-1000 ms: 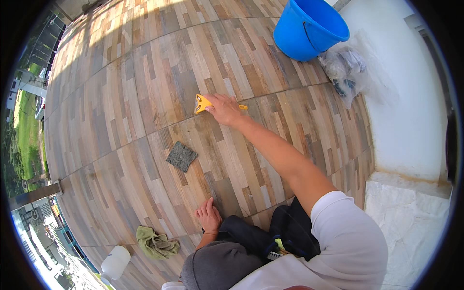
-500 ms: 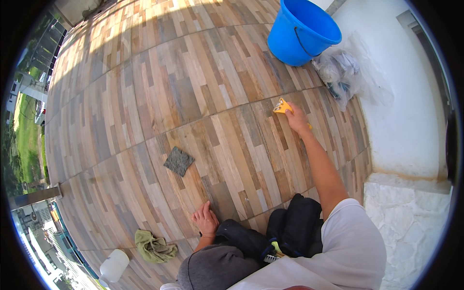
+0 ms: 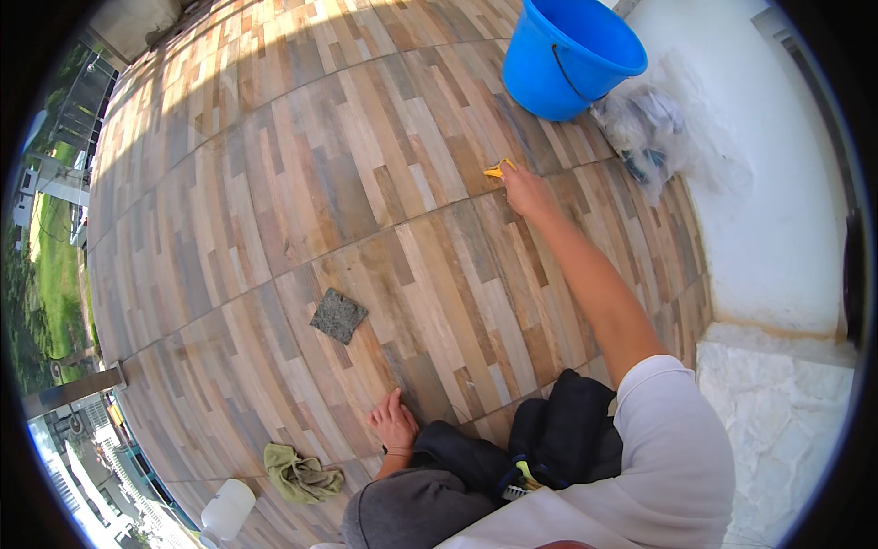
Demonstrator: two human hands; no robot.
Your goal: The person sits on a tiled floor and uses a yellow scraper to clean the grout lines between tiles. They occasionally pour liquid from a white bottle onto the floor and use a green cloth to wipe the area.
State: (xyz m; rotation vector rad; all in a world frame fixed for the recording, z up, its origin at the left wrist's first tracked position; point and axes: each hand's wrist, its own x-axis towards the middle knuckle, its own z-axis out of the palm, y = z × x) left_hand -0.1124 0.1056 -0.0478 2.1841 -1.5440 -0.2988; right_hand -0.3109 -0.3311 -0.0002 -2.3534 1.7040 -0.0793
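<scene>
**Yellow sponge works the tile by the bucket**

Left hand (image 3: 393, 423) splayed flat on the wood-look tile floor (image 3: 274, 183), gripping nothing. Right hand (image 3: 526, 192) clamps the yellow sponge (image 3: 498, 168), just short of the blue bucket (image 3: 567, 55). Best kept flat, pressing evenly along the grout.

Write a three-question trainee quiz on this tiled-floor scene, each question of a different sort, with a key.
1. True or false: the right hand presses a yellow sponge on the tiled floor.
2. What lies nearest the left hand? A) blue bucket B) green rag C) plastic bag
3. Fill in: the dark scouring pad lies ___ by either hand.

Key: 1 true; 2 B; 3 untouched.
</scene>
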